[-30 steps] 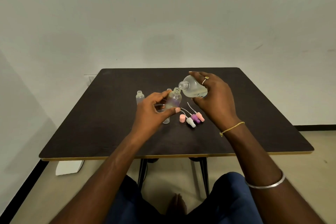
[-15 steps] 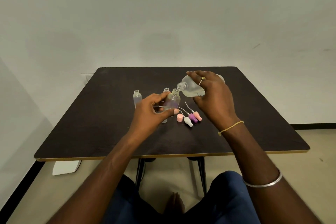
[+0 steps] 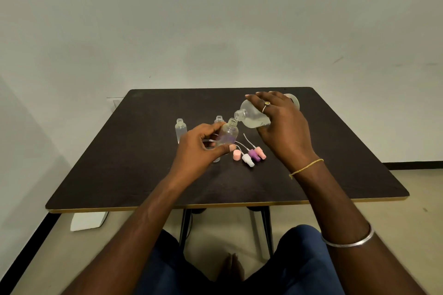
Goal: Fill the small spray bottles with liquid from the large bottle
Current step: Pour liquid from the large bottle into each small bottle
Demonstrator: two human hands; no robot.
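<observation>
The left hand [image 3: 199, 148] gripped a small spray bottle [image 3: 229, 133] above the tabletop [image 3: 134, 170]; it was best held steady, mouth just under the neck of the large bottle [image 3: 251, 116]. The right hand [image 3: 281, 124], wrapped over that tilted bottle, needed to tip slowly lest liquid miss the narrow mouth.

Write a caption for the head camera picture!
Right hand tips large clear bottle toward small frosted bottle held by left hand above dark table.

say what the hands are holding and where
The left hand grips a small spray bottle by its body; the right hand grips the tilted large bottle around its body.
</observation>
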